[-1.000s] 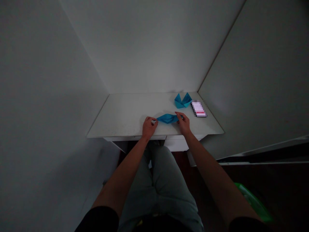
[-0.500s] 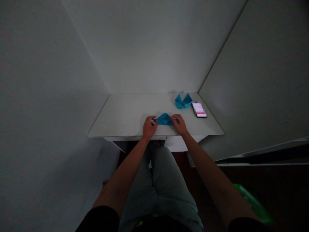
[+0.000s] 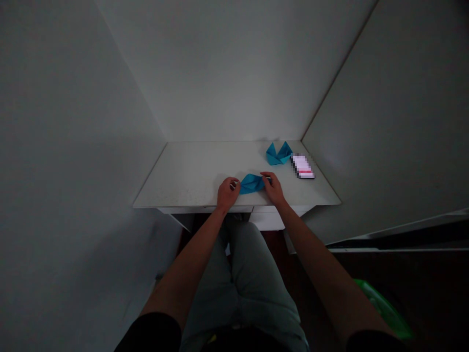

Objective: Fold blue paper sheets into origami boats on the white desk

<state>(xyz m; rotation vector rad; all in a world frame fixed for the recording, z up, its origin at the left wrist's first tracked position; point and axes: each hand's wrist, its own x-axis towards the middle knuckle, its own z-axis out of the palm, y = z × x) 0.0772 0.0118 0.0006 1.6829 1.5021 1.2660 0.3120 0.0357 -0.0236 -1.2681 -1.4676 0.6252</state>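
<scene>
A piece of folded blue paper (image 3: 251, 184) is held between my two hands, just above or on the white desk near its front edge. My left hand (image 3: 227, 191) pinches its left end between thumb and fingers. At the other end, my right hand (image 3: 272, 187) grips the paper, its fingers covering the right tip. The middle of the paper shows a raised fold. Farther back on the right stands a second folded blue paper shape (image 3: 279, 154) with two upright points.
The white desk (image 3: 183, 176) sits in a corner between walls. A phone (image 3: 302, 166) with a blurred, lit screen lies at its right side. Below the desk is a white drawer (image 3: 266, 220). Something green (image 3: 384, 308) is on the floor at lower right.
The blue paper has tilted and shifted slightly right and toward me between my hands. My left hand has moved slightly right. The second paper shape and the phone stay in place.
</scene>
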